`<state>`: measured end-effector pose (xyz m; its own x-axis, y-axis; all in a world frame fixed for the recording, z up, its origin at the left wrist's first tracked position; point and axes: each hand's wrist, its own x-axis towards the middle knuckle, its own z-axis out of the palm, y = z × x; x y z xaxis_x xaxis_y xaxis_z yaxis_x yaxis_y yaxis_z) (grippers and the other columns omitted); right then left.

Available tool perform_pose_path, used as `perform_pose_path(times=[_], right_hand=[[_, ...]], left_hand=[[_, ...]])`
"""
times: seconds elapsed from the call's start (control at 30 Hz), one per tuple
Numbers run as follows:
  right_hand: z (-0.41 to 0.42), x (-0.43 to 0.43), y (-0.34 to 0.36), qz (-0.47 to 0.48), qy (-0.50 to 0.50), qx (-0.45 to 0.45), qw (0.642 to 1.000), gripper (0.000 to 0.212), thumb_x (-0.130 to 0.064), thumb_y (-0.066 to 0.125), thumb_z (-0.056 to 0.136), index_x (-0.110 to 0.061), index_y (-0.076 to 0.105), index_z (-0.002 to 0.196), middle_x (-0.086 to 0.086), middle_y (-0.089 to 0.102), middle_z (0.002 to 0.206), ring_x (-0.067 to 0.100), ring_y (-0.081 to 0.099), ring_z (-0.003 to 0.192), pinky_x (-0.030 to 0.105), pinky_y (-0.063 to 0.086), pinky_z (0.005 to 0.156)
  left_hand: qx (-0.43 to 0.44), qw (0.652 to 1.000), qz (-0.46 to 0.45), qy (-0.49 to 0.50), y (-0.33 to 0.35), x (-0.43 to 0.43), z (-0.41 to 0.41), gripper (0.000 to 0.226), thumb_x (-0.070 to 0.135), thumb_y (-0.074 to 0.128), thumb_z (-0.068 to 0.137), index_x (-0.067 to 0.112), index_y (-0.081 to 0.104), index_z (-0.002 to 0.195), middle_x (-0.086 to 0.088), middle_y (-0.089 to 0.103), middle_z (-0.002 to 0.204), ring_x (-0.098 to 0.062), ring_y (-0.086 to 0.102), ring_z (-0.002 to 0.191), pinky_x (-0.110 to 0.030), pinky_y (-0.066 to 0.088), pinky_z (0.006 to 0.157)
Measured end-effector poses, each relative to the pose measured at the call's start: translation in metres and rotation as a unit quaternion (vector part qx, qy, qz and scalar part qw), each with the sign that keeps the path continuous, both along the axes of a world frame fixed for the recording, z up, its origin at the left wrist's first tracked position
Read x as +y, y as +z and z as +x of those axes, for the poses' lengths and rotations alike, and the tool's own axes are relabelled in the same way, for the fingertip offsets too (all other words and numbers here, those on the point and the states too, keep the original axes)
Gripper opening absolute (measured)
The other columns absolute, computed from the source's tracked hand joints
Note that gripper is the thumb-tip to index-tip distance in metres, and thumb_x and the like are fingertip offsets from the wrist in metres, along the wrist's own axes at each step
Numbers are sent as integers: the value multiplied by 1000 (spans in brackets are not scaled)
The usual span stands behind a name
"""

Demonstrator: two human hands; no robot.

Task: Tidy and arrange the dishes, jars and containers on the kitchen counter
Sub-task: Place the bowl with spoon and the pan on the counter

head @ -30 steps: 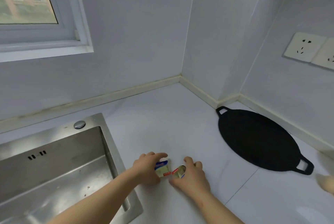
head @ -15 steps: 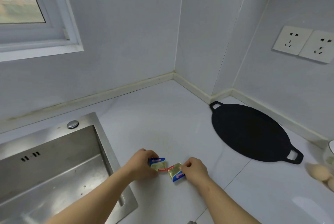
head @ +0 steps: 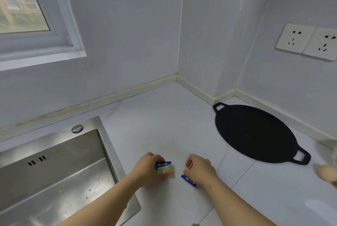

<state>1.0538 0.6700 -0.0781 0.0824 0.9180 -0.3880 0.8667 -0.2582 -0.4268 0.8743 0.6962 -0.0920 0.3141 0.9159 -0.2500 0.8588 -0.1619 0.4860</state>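
Note:
Two small foil packets, blue, yellow and red, are low over the white counter (head: 164, 120) near its front. My left hand (head: 147, 169) grips the left packet (head: 164, 167), whose printed face shows. My right hand (head: 199, 170) pinches the right packet (head: 188, 180), which is tilted on edge and partly hidden by the fingers. A small gap separates the two packets.
A steel sink (head: 54, 174) lies at the left, its rim close to my left forearm. A flat black griddle pan (head: 255, 132) with two loop handles lies at the right by the wall. Eggs (head: 326, 172) and a blurred vessel sit at the right edge. Wall sockets (head: 308, 40) are above.
The packets touched each other earlier; now my hands have drawn them apart. The right packet has turned onto its edge. The view has shifted slightly.

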Motion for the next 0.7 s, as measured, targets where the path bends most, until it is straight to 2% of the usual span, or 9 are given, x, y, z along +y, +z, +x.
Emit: perform_pose_path(times=[0.03, 0.1, 0.2, 0.3, 0.4, 0.53, 0.63, 0.7], right_hand=[[3, -2, 3, -3, -19, 10, 1000, 7, -23, 53, 86, -26, 48, 82, -5, 58, 100, 15, 52, 97, 25, 42, 78], [20, -9, 2, -15, -78, 62, 995, 23, -26, 60, 85, -24, 43, 70, -5, 55, 84, 12, 53, 82, 21, 39, 68], [49, -25, -1, -17, -186, 199, 962, 29, -17, 65, 84, -16, 48, 61, -1, 54, 67, 9, 49, 61, 15, 36, 51], [84, -46, -4, 13, -284, 264, 922, 26, -10, 63, 85, -13, 52, 61, 2, 55, 63, 9, 44, 51, 13, 30, 38], [119, -69, -6, 57, -358, 279, 889, 23, -8, 60, 85, -14, 54, 63, 2, 55, 62, 11, 45, 52, 18, 32, 44], [170, -106, -1, 150, -448, 284, 835, 18, -5, 55, 85, -16, 58, 71, 0, 56, 69, 13, 47, 59, 22, 34, 52], [203, -134, 1, 202, -498, 273, 798, 19, -4, 54, 86, -18, 58, 74, 1, 58, 72, 15, 49, 61, 23, 35, 54], [221, -151, 0, 225, -530, 269, 772, 17, -5, 57, 85, -20, 58, 75, 2, 58, 70, 15, 47, 58, 25, 36, 56]], left_hand=[[4, 1000, 4, 2, 1, 0, 1, 48, 39, 70, 78, 26, 56, 122, 8, 42, 100, -12, 48, 96, -20, 41, 87], [10, 1000, 17, -12, 2, 1, 13, 45, 44, 69, 78, 25, 60, 117, 10, 43, 89, -14, 53, 97, -18, 39, 78], [-14, 999, 34, -29, 5, 3, 41, 39, 48, 66, 79, 24, 64, 110, 8, 47, 87, -11, 49, 85, -18, 37, 72], [-27, 995, 49, -81, 9, 4, 81, 39, 39, 68, 80, 22, 62, 115, 8, 47, 90, -8, 44, 84, -17, 33, 72], [-34, 990, 43, -130, 13, -1, 127, 43, 36, 69, 80, 21, 59, 119, 8, 51, 99, -8, 47, 87, -14, 33, 72], [-25, 979, 33, -202, 22, -17, 196, 46, 36, 66, 83, 21, 55, 125, 1, 57, 121, -14, 53, 108, -19, 39, 89], [-21, 967, 33, -250, 28, -29, 239, 47, 36, 66, 84, 21, 54, 126, 0, 55, 123, -15, 53, 110, -22, 41, 93], [-18, 960, 30, -278, 28, -35, 263, 43, 36, 68, 82, 21, 57, 121, 0, 57, 118, -16, 54, 106, -23, 42, 91]])
